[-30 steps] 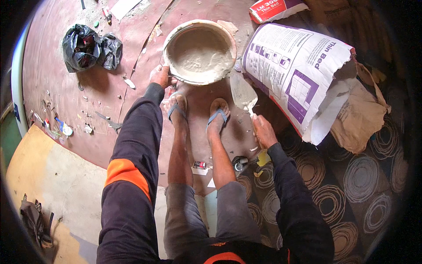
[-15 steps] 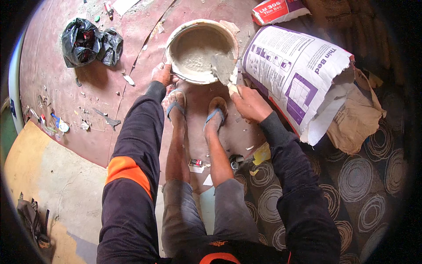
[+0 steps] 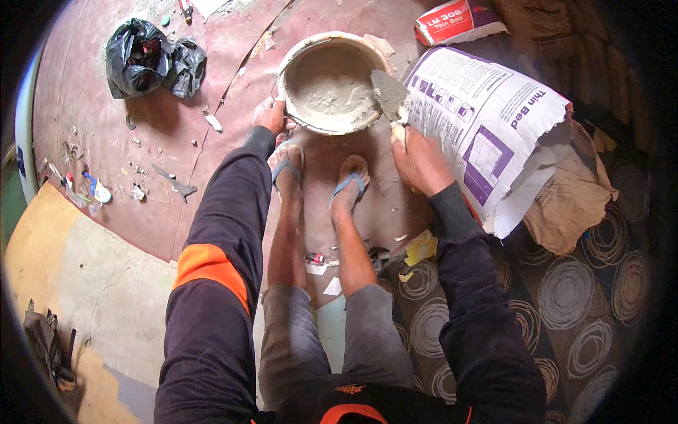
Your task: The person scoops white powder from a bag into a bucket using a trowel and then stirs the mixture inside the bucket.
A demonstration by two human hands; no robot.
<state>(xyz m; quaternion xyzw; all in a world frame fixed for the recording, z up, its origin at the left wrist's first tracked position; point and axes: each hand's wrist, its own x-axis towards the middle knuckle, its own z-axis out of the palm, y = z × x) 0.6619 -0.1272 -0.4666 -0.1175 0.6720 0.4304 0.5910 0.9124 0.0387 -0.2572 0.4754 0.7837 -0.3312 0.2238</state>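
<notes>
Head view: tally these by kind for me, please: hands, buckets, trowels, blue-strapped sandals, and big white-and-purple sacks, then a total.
Hands, left hand and right hand: 2
Bucket: 1
Trowel: 1
Blue-strapped sandals: 2
Big white-and-purple sack: 1
Total: 7
</notes>
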